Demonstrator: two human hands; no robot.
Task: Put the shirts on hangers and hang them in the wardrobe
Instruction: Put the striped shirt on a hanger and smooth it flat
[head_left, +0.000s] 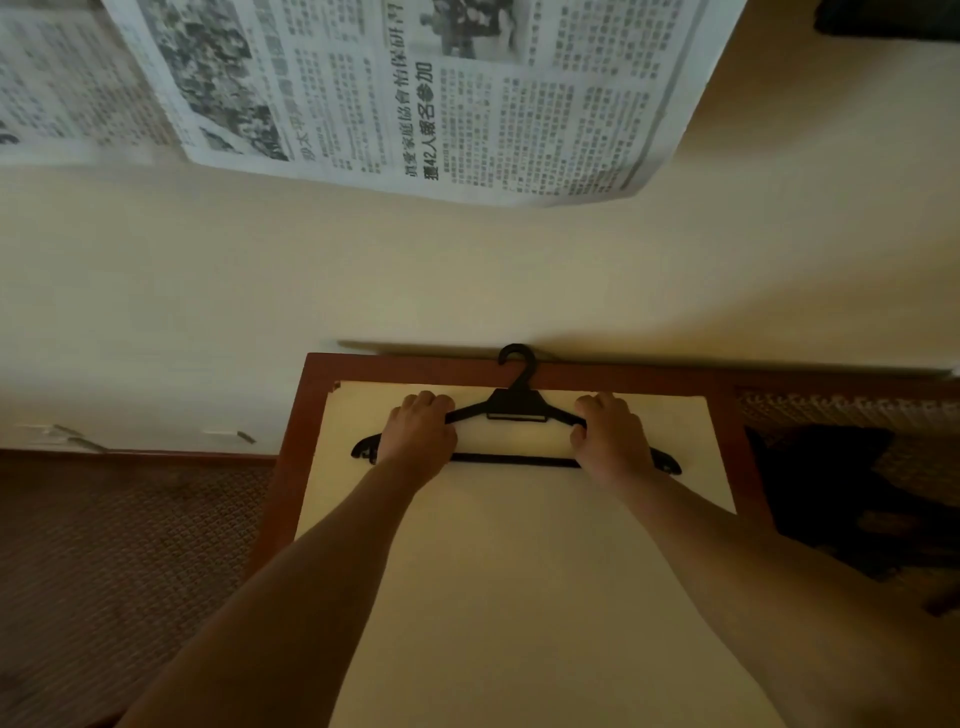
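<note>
Cream paper (519, 597) covers the red-brown table (291, 441) nearest the person, and both bare forearms reach across it. At its far end lies a black hanger (517, 405), hook pointing at the wall (467, 286). Left hand (418, 441) grips the left shoulder arm with fingers curled over it; right hand (613, 439) grips the right shoulder arm the same way. Hanger lies flat or nearly so; whether it is lifted off the paper cannot be told.

No shirt is on the hanger. A dark heap (831, 493) lies on the patterned surface to the right; it may be clothing, but this is unclear.

Judged step: take up the hanger for dressing.
- Hold both shoulder arms evenly, keeping the bar level.
- Keep the hook clear of the table edge when lifting.
- Free one hand before reaching for a shirt.

Newspaper (415, 104) hangs on the wall beyond.
</note>
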